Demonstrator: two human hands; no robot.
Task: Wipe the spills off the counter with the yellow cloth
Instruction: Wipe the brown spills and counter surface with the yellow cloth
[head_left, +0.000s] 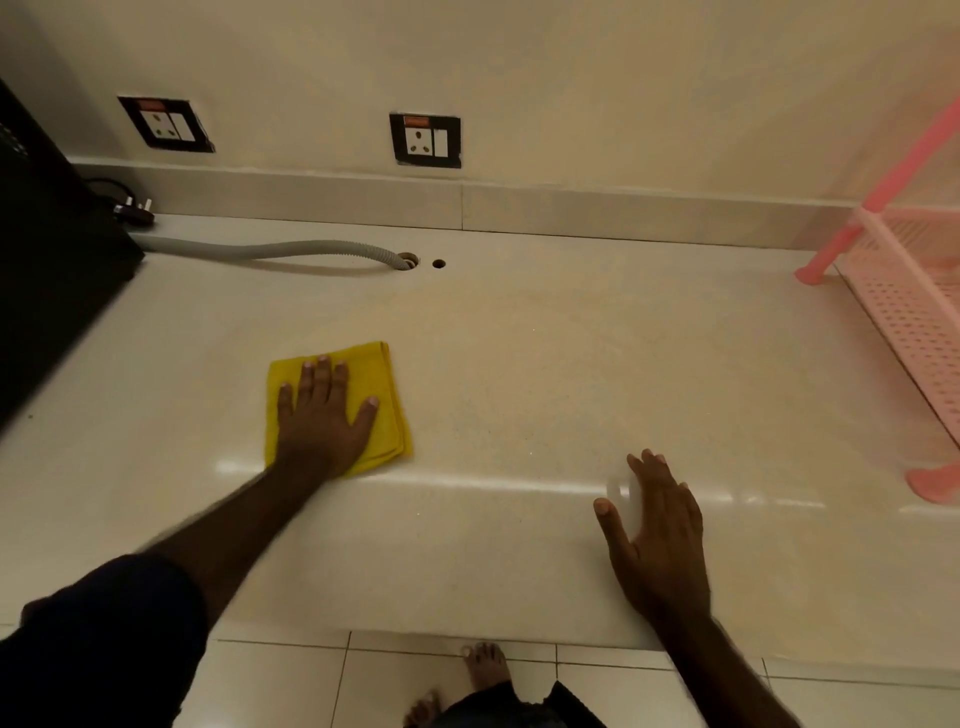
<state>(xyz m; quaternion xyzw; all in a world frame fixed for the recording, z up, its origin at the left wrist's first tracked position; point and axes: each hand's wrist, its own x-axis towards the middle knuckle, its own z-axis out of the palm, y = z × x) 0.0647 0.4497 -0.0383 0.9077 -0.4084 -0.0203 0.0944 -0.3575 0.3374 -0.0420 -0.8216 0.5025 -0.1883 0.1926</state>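
- Left hand (323, 415) lies flat on the yellow cloth (387, 410), palm down, fingers spread apart and pressing on it, not curled around it.
- Folded into a rough square, the yellow cloth sits on the counter (519, 364), toward 8 o'clock of the counter's middle and short of its front edge.
- Right hand (655, 540) rests at about 4 o'clock from the cloth, well apart from it, near the counter's front edge; its fingers are extended and loosely spread, holding nothing.
- A dark sleeve (109, 639) covers the left upper arm at the frame's 8 o'clock.
- At 12 o'clock from the cloth, a grey corrugated hose (280, 249) runs along the back of the counter and ends at a hole (409, 260); a smaller hole (439, 263) lies just beside it.
- A black plug (134, 212) lies at 10 o'clock, beside a black appliance (47, 291) on the left end.
- Two wall sockets (425, 140) are set in the wall above the backsplash.
- A pink plastic rack (904, 291) stands at 3 o'clock on the counter's right end.
- Bare feet (485, 667) show on the tiled floor (280, 686) at 6 o'clock.
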